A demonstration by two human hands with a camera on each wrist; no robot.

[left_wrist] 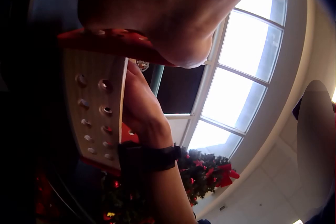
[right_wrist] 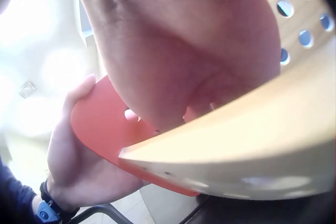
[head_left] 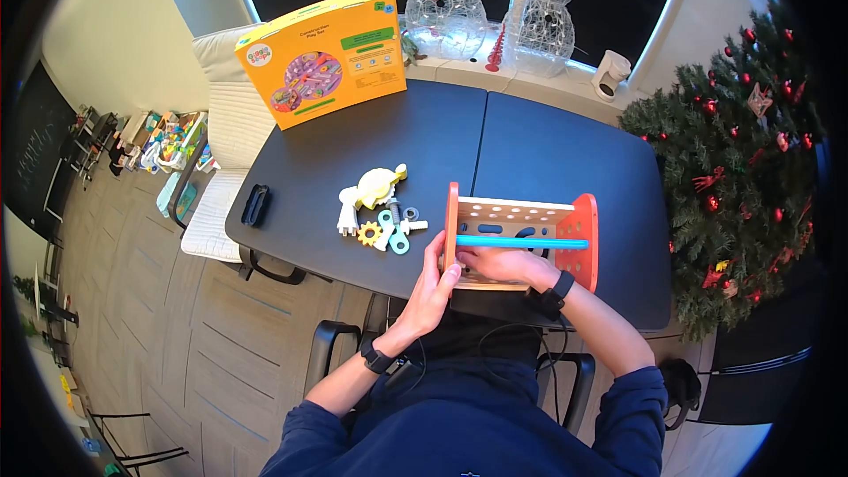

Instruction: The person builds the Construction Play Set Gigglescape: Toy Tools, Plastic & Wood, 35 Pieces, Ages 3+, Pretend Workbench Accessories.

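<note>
A toy toolbox with red end panels, pale wooden sides full of holes and a blue rod handle (head_left: 521,242) stands at the table's near edge. My left hand (head_left: 428,296) holds its left red end panel (right_wrist: 105,124), palm along the outer face and thumb at the edge. Under the blue rod, my right hand (head_left: 503,265) reaches inside the box toward that panel's inner face. In the right wrist view the wooden side (right_wrist: 236,134) hides its fingertips, so I cannot tell whether they pinch anything.
Left of the toolbox lie toy parts: a yellow gear (head_left: 369,233), a teal link (head_left: 399,242), a grey nut (head_left: 411,213) and a yellow-and-white piece (head_left: 378,185). A black case (head_left: 256,205) lies at the left edge. Behind stands a yellow box (head_left: 322,62); a decorated tree (head_left: 733,177) is at right.
</note>
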